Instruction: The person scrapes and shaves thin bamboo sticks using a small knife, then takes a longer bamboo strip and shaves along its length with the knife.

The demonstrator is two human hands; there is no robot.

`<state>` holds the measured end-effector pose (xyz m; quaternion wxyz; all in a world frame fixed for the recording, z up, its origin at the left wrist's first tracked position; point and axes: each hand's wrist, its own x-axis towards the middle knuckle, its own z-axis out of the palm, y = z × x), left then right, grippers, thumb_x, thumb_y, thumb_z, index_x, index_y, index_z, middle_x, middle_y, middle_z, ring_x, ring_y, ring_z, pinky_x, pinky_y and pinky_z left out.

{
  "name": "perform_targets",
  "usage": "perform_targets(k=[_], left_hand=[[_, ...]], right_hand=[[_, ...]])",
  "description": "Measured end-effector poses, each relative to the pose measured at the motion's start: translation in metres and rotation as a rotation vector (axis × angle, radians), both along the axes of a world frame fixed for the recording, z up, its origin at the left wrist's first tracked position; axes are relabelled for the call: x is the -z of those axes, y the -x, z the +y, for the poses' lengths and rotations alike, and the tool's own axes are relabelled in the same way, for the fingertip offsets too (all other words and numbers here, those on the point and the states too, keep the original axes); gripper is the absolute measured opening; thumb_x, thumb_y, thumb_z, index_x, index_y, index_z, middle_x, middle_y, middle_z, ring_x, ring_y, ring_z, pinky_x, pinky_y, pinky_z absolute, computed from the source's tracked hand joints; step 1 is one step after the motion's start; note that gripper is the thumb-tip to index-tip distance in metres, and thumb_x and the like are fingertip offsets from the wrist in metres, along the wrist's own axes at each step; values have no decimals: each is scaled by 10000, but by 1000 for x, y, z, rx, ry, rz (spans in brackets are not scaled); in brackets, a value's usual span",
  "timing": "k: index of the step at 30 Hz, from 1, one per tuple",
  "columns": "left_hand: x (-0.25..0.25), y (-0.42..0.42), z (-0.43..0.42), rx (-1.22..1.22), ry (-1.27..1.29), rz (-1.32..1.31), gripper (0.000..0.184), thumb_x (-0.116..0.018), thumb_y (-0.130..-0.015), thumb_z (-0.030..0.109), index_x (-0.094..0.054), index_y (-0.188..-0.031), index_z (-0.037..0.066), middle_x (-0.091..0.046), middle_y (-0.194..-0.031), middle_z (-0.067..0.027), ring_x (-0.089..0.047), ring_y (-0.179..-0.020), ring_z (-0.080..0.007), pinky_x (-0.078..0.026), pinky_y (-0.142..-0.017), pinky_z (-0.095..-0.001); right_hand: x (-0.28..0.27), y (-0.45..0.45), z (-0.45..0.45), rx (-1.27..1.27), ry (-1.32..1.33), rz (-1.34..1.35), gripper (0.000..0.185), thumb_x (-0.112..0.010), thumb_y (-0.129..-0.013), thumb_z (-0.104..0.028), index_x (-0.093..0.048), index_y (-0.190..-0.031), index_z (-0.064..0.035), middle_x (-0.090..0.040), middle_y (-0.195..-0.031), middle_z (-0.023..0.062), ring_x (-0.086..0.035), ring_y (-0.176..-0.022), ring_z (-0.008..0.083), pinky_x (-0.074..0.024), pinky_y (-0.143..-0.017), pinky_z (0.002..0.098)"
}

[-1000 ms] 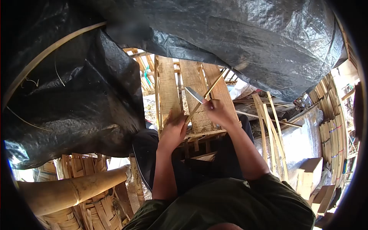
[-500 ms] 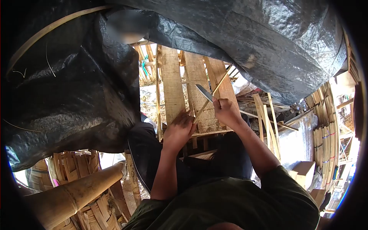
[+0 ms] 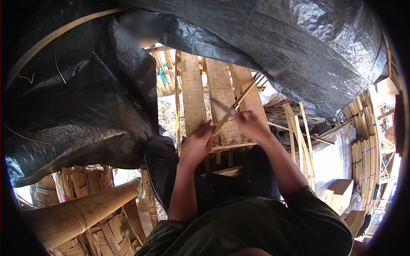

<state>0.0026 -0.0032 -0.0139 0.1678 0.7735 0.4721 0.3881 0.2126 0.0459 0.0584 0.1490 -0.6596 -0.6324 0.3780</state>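
The person's right hand (image 3: 252,126) is closed in a fist around a knife (image 3: 221,105), the handle lost inside the fingers; both are smeared by motion, so I can't make out the cutting edge or tell whether it bites into the bamboo strip (image 3: 247,92). That strip slants over the plank bench (image 3: 193,94), its near end vanishing into the left hand (image 3: 197,143), which is curled down and pinching it, though the thumb's exact hold is hard to see. The strip's far end reaches up near the black tarp (image 3: 299,55), which covers the far ends of the planks. Dark trousers (image 3: 160,164) disappear beneath the bench's near edge. Lower left, a thick bamboo pole (image 3: 81,215) runs off into the dark rim.
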Motion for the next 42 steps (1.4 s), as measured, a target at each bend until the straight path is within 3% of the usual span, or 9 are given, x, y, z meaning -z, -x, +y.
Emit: perform_targets(k=[1, 12, 20, 29, 35, 37, 39, 40, 42], left_hand=[[-7, -2, -3, -25, -2, -10, 153, -637, -907, 121, -678, -1018, 24, -698, -1117, -185, -674, -1058, -387, -564, -904, -447], [-13, -10, 2, -95, 108, 9, 201, -651, -945, 146, -694, -1058, -15, -723, -1056, -194, -699, -1002, -376, -579, -848, -440], [-11, -1, 9, 33, 50, 38, 199, -629, -970, 174, -677, -1061, 4, -698, -1179, -166, -643, -1110, -367, -419, -1135, -453], [-5, -8, 6, -45, 43, 166, 257, -612, -973, 219, -664, -1064, -16, -696, -1193, -148, -656, -1118, -332, -441, -1131, -430], [-13, -10, 7, -36, 74, 127, 196, -649, -946, 169, -661, -1062, 12, -701, -1193, -130, -640, -1151, -356, -475, -1090, -445], [-6, -11, 6, -54, 64, 138, 212, -654, -937, 165, -663, -1079, 8, -702, -1182, -135, -639, -1157, -356, -478, -1085, -447], [-4, -9, 8, -80, 62, 152, 230, -660, -928, 160, -665, -1096, 3, -702, -1172, -141, -637, -1164, -355, -480, -1080, -448], [-7, -7, 8, -64, 21, 142, 244, -657, -927, 155, -664, -1113, -3, -702, -1164, -154, -631, -1180, -359, -481, -1074, -448], [-14, -7, 4, -36, -9, 132, 259, -655, -925, 149, -663, -1130, -9, -701, -1155, -168, -624, -1195, -363, -483, -1067, -448]], right_hand=[[9, -12, 9, 166, 87, -7, 521, -542, -1029, -424, -647, -866, 59, -635, -666, 257, -641, -623, 448, -477, -572, 496], [20, -18, 19, 189, -48, -62, 512, -522, -1040, -403, -666, -890, 64, -605, -615, 210, -676, -602, 299, -485, -592, 465], [19, -31, 30, -88, -236, -15, 325, -525, -998, -202, -651, -886, 76, -620, -684, 224, -646, -650, 285, -485, -643, 410], [19, 2, 28, 190, -218, -130, 537, -515, -1034, -380, -652, -794, 80, -620, -661, 288, -664, -609, 436, -487, -589, 513], [4, 2, 25, 127, 155, -69, 548, -490, -1050, -381, -684, -786, 57, -649, -631, 235, -691, -585, 297, -483, -514, 420], [27, -9, 28, 167, 105, -79, 532, -510, -1048, -385, -676, -808, 60, -660, -647, 192, -680, -574, 228, -454, -476, 380], [78, -14, 11, -145, -792, -238, 538, -527, -1045, -395, -650, -780, 56, -605, -580, 166, -634, -510, 234, -434, -453, 398], [14, 22, 2, 30, -49, -67, 540, -518, -1050, -376, -636, -753, 61, -590, -579, 184, -639, -534, 223, -419, -442, 396], [18, 11, 16, 122, 32, -52, 518, -516, -1049, -365, -645, -786, 61, -611, -625, 223, -670, -598, 268, -446, -488, 420]])
